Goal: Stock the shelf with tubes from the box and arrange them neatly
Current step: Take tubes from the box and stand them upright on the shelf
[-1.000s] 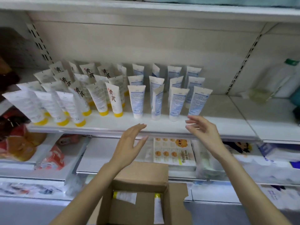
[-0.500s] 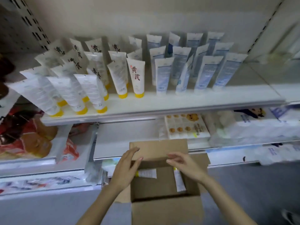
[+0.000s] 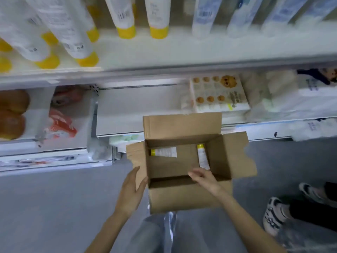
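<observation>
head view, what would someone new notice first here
An open brown cardboard box sits low centre, with two white yellow-capped tubes lying inside. The left hand touches its left side and the right hand reaches over its near rim. Above, rows of yellow-capped tubes stand on the white shelf.

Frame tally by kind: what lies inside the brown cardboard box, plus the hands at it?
White plastic tubes with yellow caps, in the brown cardboard box: 2
Bare hands at the box, left hand and right hand: 2
Total: 4
</observation>
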### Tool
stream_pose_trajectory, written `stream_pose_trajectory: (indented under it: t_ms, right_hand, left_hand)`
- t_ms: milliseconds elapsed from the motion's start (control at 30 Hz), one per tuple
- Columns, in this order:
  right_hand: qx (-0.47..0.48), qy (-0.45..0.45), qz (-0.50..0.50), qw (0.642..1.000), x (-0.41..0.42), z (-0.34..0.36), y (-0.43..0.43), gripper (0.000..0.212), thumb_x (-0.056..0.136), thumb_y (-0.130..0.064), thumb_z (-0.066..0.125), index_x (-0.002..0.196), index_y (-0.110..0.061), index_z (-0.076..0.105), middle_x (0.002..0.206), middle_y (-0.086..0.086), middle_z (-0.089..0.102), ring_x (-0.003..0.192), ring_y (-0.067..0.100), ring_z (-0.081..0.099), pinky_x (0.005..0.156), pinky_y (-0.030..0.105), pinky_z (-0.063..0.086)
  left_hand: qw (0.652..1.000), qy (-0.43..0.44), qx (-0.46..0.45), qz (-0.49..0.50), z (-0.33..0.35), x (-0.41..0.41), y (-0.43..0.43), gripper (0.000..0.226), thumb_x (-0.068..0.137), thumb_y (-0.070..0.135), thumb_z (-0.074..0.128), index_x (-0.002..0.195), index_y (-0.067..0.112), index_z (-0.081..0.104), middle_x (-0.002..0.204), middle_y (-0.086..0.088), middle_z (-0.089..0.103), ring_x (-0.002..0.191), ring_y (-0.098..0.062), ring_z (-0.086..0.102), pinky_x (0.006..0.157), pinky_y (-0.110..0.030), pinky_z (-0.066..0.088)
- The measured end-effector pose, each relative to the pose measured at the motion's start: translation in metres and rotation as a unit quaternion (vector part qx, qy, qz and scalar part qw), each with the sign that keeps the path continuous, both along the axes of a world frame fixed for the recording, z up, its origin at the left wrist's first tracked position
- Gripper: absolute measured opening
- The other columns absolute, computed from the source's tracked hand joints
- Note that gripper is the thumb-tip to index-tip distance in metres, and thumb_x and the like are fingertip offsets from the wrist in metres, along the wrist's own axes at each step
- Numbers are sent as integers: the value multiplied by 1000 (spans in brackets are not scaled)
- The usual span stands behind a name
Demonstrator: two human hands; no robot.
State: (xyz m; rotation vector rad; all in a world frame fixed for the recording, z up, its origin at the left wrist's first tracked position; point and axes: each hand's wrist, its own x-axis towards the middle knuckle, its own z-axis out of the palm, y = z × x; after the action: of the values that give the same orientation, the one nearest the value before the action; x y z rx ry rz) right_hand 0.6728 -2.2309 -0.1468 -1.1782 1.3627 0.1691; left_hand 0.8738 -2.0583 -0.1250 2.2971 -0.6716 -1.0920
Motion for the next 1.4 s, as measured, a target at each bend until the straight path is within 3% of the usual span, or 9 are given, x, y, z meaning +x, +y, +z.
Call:
stream_pose_trajectory:
  t_ms: [133,233,433,567,667,800,933,1067,1400]
  right_hand:
    - [79,-8,-134,988,14,-39,7,30,85,-23,68,108,-9,56,100,3,63,102,20,61,87,30,50]
    - [89,-14,-143,986,24,-65,7,40,82,-27,71,114,-7,59,111,6,62,103,17,61,90,31,52]
    - [85,-31,-134,987,44,-130,-12,24,82,-30,71,101,-20,61,107,-1,63,106,16,61,95,35,50]
    - [56,6,-83,995,57,-179,-23,45,82,-32,71,120,-13,57,116,3,61,108,19,60,89,32,53]
    - [9,24,1,1000,71,-205,-40,47,84,-34,68,123,-11,54,107,1,59,104,18,58,91,33,52]
    - [-44,55,77,995,88,-233,-59,43,82,-39,69,114,-12,61,99,-5,56,95,12,56,63,12,41]
    - [-10,67,-30,997,99,-265,-60,58,69,-37,82,112,-8,55,102,2,58,97,16,54,83,23,43]
    - [48,39,-120,991,111,-274,-42,54,70,-23,83,116,-6,60,108,-1,63,100,15,60,93,26,47]
    - [123,-76,-274,951,111,-239,-33,41,75,3,74,108,1,52,110,13,62,80,19,66,78,27,58]
  left_hand:
    - [999,-2,19,48,-34,-1,2,56,94,34,50,144,17,31,148,-3,35,133,-21,37,111,-40,32]
    - [998,-22,3,58,-57,-3,-7,57,95,29,50,146,15,27,150,-3,32,136,-20,33,112,-33,26]
    - [995,-73,-47,50,-106,0,-38,69,92,41,45,150,21,13,156,2,17,142,-10,15,112,-21,13]
    - [993,-71,-77,61,-133,0,-56,73,88,49,38,150,29,3,156,8,12,137,-3,17,110,-25,18]
    - [988,-60,-104,96,-146,-5,-57,68,93,46,39,150,30,6,151,12,22,126,8,23,102,-13,22]
    - [984,-68,-124,107,-157,-6,-49,66,90,47,38,149,33,12,150,15,27,128,9,31,97,-5,24]
    - [982,-65,-144,107,-160,-7,-52,64,90,44,37,149,31,15,143,23,30,115,27,30,87,8,24]
    - [980,-68,-152,106,-161,-7,-52,63,92,42,38,149,31,15,146,22,28,124,21,28,95,5,23]
    - [981,-74,-152,96,-162,-4,-49,63,93,42,37,150,29,12,142,32,22,129,18,23,103,-3,21]
